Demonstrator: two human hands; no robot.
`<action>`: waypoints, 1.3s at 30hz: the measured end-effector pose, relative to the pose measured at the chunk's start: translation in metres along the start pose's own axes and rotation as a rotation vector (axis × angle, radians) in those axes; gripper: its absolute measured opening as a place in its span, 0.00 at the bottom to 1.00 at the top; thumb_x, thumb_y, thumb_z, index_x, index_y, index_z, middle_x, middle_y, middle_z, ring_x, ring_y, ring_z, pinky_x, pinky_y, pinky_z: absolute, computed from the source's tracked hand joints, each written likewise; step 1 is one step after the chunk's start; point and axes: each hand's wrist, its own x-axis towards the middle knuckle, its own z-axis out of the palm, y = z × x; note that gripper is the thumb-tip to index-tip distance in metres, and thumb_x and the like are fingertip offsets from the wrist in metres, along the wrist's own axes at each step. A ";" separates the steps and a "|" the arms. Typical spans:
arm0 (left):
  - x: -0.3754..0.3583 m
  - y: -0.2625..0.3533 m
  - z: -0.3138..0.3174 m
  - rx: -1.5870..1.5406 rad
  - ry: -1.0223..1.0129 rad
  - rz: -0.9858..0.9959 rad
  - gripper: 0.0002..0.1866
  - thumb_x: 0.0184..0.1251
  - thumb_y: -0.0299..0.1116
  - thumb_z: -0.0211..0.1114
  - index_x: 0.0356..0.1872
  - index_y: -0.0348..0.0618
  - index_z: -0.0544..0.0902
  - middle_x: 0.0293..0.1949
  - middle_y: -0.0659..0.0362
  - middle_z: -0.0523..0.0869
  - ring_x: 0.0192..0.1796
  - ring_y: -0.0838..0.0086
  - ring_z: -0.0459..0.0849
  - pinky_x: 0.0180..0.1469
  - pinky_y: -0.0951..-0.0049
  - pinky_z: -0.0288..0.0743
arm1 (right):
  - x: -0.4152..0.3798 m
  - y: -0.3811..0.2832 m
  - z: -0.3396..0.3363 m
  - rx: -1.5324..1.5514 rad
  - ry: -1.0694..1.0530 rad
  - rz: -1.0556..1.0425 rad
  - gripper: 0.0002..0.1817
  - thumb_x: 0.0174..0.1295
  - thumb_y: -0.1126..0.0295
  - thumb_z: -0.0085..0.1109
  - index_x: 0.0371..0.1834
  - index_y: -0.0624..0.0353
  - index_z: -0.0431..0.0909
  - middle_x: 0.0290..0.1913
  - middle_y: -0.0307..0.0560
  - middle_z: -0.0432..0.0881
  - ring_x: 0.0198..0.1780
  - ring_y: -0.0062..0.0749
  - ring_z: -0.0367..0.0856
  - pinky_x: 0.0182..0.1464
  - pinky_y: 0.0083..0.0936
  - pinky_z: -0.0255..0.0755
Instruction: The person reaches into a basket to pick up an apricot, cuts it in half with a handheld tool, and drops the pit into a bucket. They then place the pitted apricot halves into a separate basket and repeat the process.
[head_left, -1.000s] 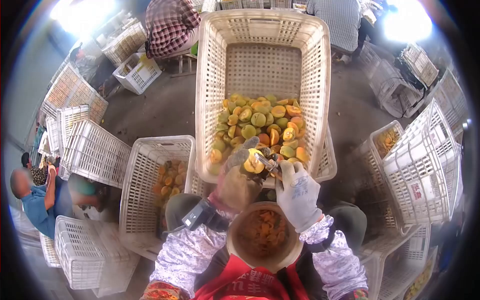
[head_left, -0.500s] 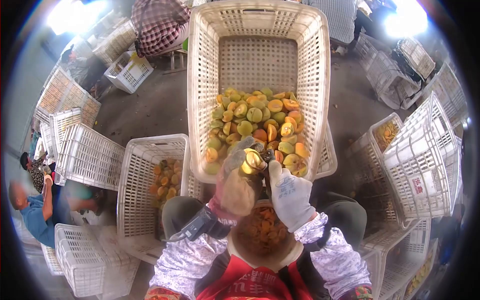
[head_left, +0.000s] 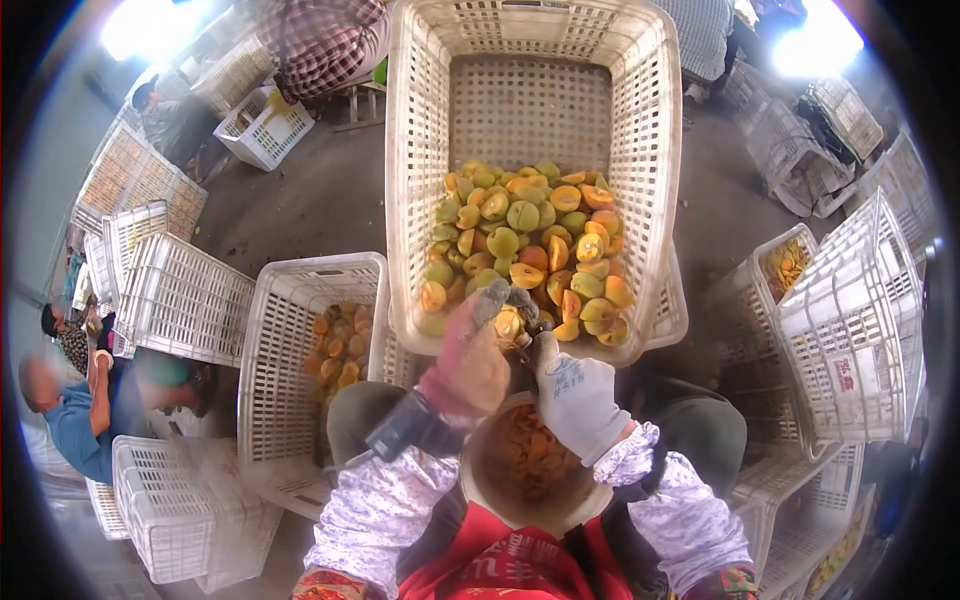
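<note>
Both gloved hands meet over the near edge of a large white crate [head_left: 401, 200] that holds many green and orange fruit halves [head_left: 522, 215]. My left hand [head_left: 474, 350] has its fingers wrapped round a yellowish fruit piece [head_left: 508, 325]. Close against it on the right, my right hand [head_left: 578, 390] is closed, with dark fingertips at the fruit; a small dark thing seems to be between them, too small to name. Below the hands stands a round bucket [head_left: 480, 492] with orange pieces in it.
A white crate [head_left: 262, 370] with orange fruit halves stands at the left. More crates are stacked at the far left [head_left: 185, 300] and at the right [head_left: 845, 340]. A person in blue [head_left: 75, 430] sits at the left; another in a checked shirt [head_left: 325, 45] is ahead.
The view has shifted slightly, so the large crate appears further right and higher. My left hand has turned a little, and the fruit in it now shows a different, more orange face.
</note>
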 end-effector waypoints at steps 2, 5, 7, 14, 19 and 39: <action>0.004 0.009 -0.009 0.339 -0.189 0.258 0.24 0.55 0.25 0.66 0.54 0.30 0.72 0.45 0.46 0.80 0.46 0.58 0.80 0.49 0.66 0.76 | 0.001 0.000 -0.005 0.070 -0.067 0.031 0.20 0.55 0.70 0.55 0.51 0.65 0.68 0.23 0.38 0.79 0.23 0.32 0.82 0.22 0.29 0.70; 0.021 0.040 -0.003 0.250 -0.310 -0.124 0.21 0.57 0.25 0.65 0.52 0.31 0.75 0.40 0.48 0.82 0.44 0.60 0.83 0.48 0.66 0.77 | 0.007 0.002 -0.016 0.160 -0.153 0.092 0.22 0.55 0.70 0.54 0.52 0.69 0.68 0.21 0.39 0.80 0.22 0.33 0.83 0.22 0.29 0.71; 0.020 0.043 0.020 -0.294 -0.150 -0.366 0.14 0.65 0.32 0.62 0.47 0.32 0.78 0.37 0.52 0.84 0.41 0.66 0.84 0.44 0.68 0.78 | 0.008 0.002 -0.018 0.183 -0.166 0.129 0.21 0.55 0.70 0.53 0.52 0.70 0.68 0.20 0.40 0.80 0.22 0.33 0.83 0.22 0.29 0.72; 0.011 0.032 0.027 -0.321 -0.036 -0.179 0.19 0.77 0.43 0.49 0.41 0.35 0.78 0.34 0.57 0.84 0.36 0.75 0.83 0.40 0.74 0.78 | -0.005 -0.003 -0.009 0.274 -0.109 0.113 0.24 0.55 0.67 0.58 0.51 0.73 0.67 0.21 0.48 0.79 0.22 0.41 0.81 0.23 0.33 0.72; 0.014 0.038 0.015 -0.364 -0.067 -0.366 0.18 0.76 0.42 0.51 0.38 0.36 0.79 0.31 0.57 0.83 0.32 0.72 0.81 0.37 0.74 0.77 | -0.008 -0.002 -0.009 0.480 -0.206 0.177 0.26 0.54 0.68 0.62 0.51 0.75 0.67 0.25 0.57 0.78 0.24 0.50 0.80 0.26 0.39 0.71; -0.014 0.020 0.033 -0.589 -0.071 -0.553 0.19 0.74 0.46 0.52 0.35 0.39 0.77 0.28 0.52 0.82 0.30 0.65 0.83 0.34 0.68 0.78 | -0.036 0.003 -0.021 0.866 -0.302 0.196 0.14 0.58 0.69 0.54 0.44 0.67 0.71 0.28 0.59 0.77 0.31 0.51 0.80 0.32 0.39 0.72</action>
